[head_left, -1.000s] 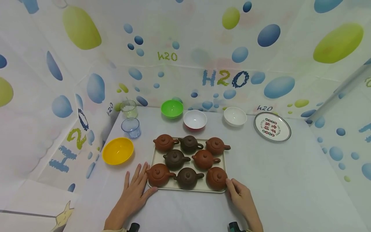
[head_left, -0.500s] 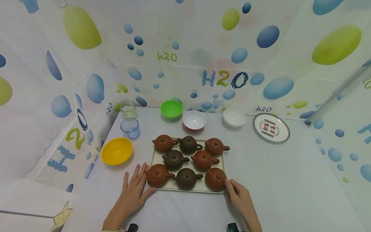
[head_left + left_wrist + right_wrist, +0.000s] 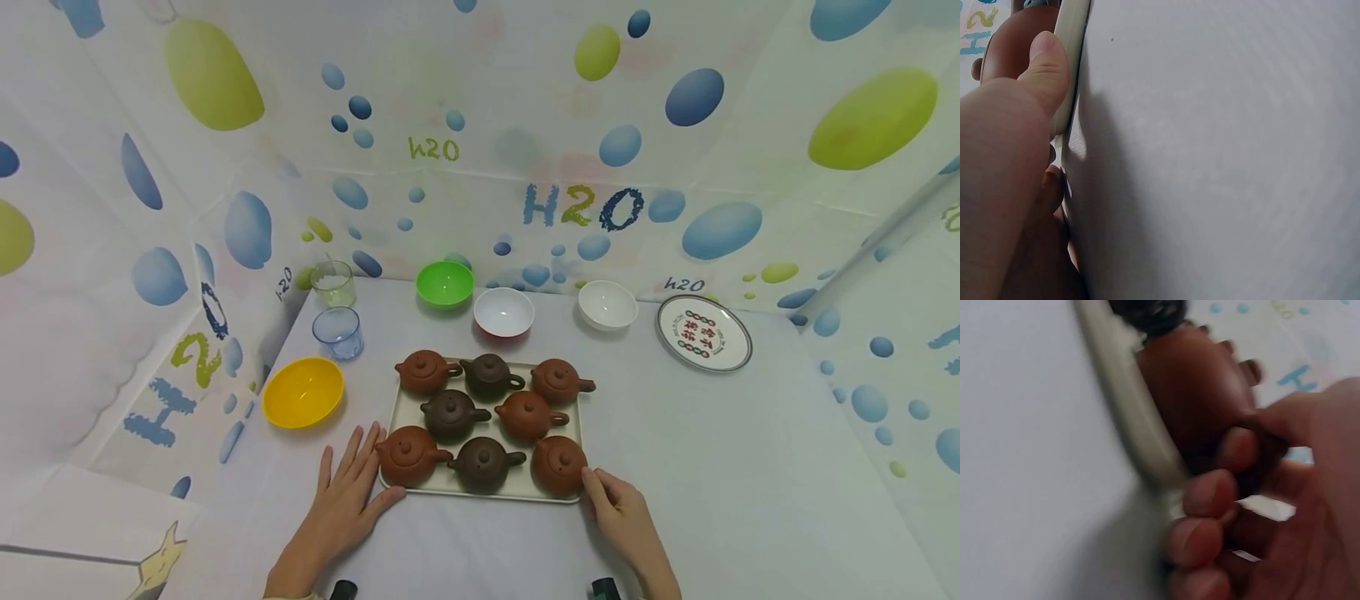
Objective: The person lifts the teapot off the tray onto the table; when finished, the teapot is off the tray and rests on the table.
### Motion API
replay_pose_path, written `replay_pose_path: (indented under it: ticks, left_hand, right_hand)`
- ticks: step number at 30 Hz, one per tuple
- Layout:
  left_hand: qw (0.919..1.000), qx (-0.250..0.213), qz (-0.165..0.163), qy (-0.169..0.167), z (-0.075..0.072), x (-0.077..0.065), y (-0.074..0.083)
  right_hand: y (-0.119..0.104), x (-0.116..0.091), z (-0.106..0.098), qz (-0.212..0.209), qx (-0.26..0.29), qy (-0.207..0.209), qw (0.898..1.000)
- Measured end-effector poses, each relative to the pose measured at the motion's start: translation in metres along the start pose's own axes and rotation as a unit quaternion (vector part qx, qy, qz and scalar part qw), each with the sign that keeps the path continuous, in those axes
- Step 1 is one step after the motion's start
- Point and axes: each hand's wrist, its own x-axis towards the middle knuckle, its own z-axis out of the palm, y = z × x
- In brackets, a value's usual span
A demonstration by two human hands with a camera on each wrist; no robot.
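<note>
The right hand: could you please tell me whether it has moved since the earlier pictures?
No: in the head view, the right hand shows no visible shift in any direction against the printed plate, and still holds the near-right teapot.

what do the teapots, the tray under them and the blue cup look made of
The round red-brown teapots and round dark brown teapots look like unglazed clay: opaque, with only soft sheen. The cream rectangular tray looks smooth and opaque, perhaps plastic or enamelled metal; I can't tell which. The round blue see-through cup, with a glossy rim, may be glass or plastic.
</note>
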Motion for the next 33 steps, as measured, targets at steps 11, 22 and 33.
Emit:
replay_pose_path:
  ticks: [11,22,33]
  left_hand:
    - [0.9999,-0.009,0.008,0.008,0.002,-0.001,0.000]
    - [0.9998,0.001,0.014,0.016,-0.001,0.000,0.000]
    - [0.9996,-0.004,0.020,0.020,0.002,-0.002,0.000]
  right_hand:
    - [0.001,-0.029,-0.014,0.027,0.045,0.017,0.998]
    - [0.019,-0.044,-0.055,0.128,0.083,0.059,0.987]
    - [0.024,0.052,-0.081,0.157,0.125,0.066,0.977]
